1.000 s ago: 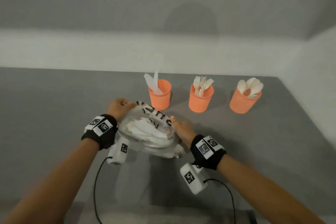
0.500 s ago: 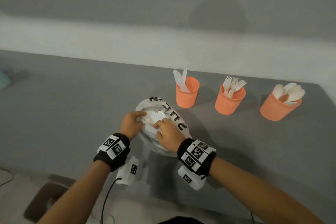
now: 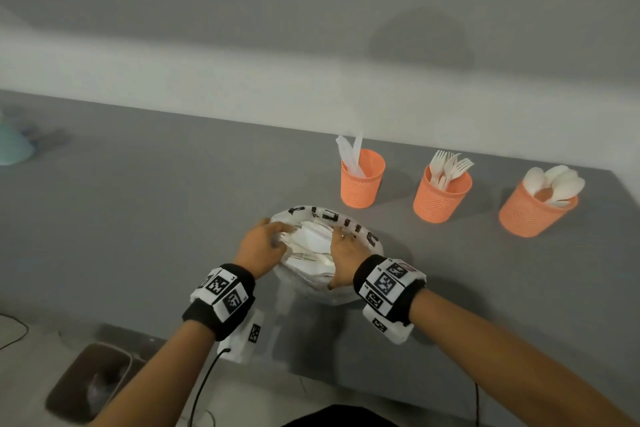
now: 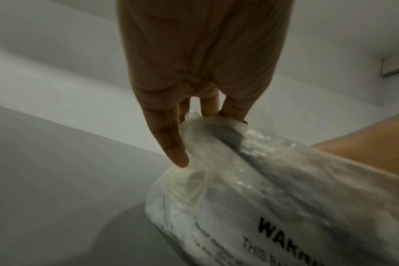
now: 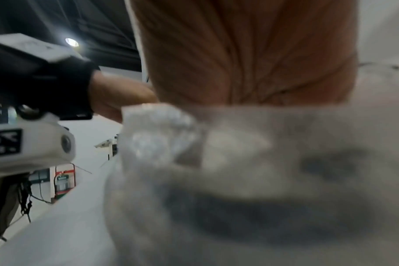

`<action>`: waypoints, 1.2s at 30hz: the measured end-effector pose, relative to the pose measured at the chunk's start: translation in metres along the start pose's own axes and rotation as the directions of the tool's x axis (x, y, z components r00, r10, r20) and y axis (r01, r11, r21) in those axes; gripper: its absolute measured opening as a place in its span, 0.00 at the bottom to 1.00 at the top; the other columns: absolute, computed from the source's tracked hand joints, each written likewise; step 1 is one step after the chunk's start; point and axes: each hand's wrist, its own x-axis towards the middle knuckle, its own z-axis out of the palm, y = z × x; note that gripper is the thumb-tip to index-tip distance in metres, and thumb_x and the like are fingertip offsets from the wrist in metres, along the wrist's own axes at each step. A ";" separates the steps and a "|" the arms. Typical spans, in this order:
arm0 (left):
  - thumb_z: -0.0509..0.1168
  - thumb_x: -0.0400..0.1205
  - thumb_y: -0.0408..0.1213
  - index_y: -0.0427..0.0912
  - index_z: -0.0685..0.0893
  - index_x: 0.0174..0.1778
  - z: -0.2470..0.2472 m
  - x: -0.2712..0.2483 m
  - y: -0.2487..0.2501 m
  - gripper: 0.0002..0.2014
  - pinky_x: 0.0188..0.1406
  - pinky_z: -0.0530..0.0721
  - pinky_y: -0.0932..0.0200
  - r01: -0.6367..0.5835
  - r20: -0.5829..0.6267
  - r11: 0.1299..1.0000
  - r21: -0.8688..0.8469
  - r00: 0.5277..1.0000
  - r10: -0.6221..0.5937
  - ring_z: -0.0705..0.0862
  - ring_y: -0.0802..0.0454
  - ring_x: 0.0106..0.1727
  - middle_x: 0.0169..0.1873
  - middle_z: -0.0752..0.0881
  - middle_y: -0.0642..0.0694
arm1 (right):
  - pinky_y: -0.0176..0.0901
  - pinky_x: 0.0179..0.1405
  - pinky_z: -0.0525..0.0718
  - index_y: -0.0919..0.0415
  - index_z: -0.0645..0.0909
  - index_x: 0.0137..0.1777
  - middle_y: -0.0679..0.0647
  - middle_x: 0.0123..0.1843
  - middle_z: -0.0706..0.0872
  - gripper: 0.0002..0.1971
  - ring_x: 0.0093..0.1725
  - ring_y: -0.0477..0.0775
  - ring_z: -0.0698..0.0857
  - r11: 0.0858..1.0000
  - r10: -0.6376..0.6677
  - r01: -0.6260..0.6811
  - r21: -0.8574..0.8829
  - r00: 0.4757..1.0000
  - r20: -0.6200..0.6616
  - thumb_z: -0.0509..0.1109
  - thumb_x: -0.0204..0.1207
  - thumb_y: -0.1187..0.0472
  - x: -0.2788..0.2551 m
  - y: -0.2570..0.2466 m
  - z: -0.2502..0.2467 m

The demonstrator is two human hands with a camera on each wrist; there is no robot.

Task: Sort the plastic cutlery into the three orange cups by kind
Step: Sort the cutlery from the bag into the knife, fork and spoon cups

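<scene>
- Since the picture half a second ago, the right hand (image 3: 343, 255) has slid from the middle of the bag (image 3: 372, 239) over to its right side, and the view has swung a little, so the cups sit further to the right.
- The left hand (image 3: 265, 246) holds the bag's left edge. In the left wrist view its fingers (image 4: 171, 144) pinch the thin plastic (image 4: 216, 162) at the top.
- The right hand is curled over the bag's right edge and seems to grip it too, but the right wrist view is too blurry to be sure.
- The bag sits on the grey table (image 3: 156, 218), between the two hands, with its mouth pulled open.
- Inside is the white cutlery (image 3: 308, 243) that is left to sort. The pieces lie mostly sideways, from one hand to the other.
- Behind the bag and off to the right stand three orange cups: the knife cup (image 3: 362, 178), the fork cup (image 3: 441, 196) and the spoon cup (image 3: 535, 210).
- The knife cup is closest to the bag. The spoon cup is farthest.
- The right hand is nearer the cups, so I think it should pick a piece while the left hand holds the bag open.
</scene>
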 end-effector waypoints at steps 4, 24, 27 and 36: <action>0.61 0.76 0.24 0.39 0.80 0.64 0.005 -0.007 -0.003 0.20 0.58 0.76 0.56 0.055 -0.068 0.998 -0.016 0.996 -0.056 0.81 0.39 0.59 0.59 0.80 0.39 | 0.52 0.74 0.70 0.68 0.62 0.75 0.63 0.74 0.71 0.42 0.73 0.62 0.71 0.989 -0.093 0.089 -0.118 0.995 -0.027 0.79 0.66 0.55 0.012 0.000 -0.007; 0.65 0.74 0.25 0.36 0.76 0.67 -0.007 -0.030 -0.022 0.23 0.54 0.76 0.56 0.210 -0.218 0.964 -0.162 0.945 -0.243 0.81 0.39 0.59 0.61 0.82 0.35 | 0.51 0.64 0.73 0.64 0.72 0.68 0.62 0.65 0.76 0.26 0.63 0.63 0.77 0.895 -0.421 0.370 -0.249 0.886 -0.193 0.72 0.70 0.67 0.038 -0.024 0.011; 0.65 0.74 0.25 0.37 0.76 0.68 -0.010 -0.030 -0.023 0.24 0.58 0.77 0.52 0.228 -0.253 0.960 -0.163 0.931 -0.264 0.80 0.39 0.61 0.62 0.81 0.35 | 0.50 0.64 0.72 0.63 0.71 0.70 0.61 0.66 0.75 0.27 0.65 0.61 0.75 0.889 -0.427 0.367 -0.275 0.880 -0.205 0.72 0.71 0.64 0.042 -0.028 0.009; 0.65 0.75 0.26 0.36 0.77 0.67 -0.023 -0.032 -0.031 0.22 0.58 0.78 0.52 0.259 -0.255 0.952 -0.165 0.921 -0.294 0.81 0.38 0.60 0.61 0.83 0.36 | 0.50 0.56 0.75 0.61 0.73 0.64 0.61 0.60 0.83 0.23 0.59 0.62 0.80 0.895 -0.441 0.419 -0.153 0.883 -0.159 0.73 0.69 0.62 0.047 -0.038 -0.001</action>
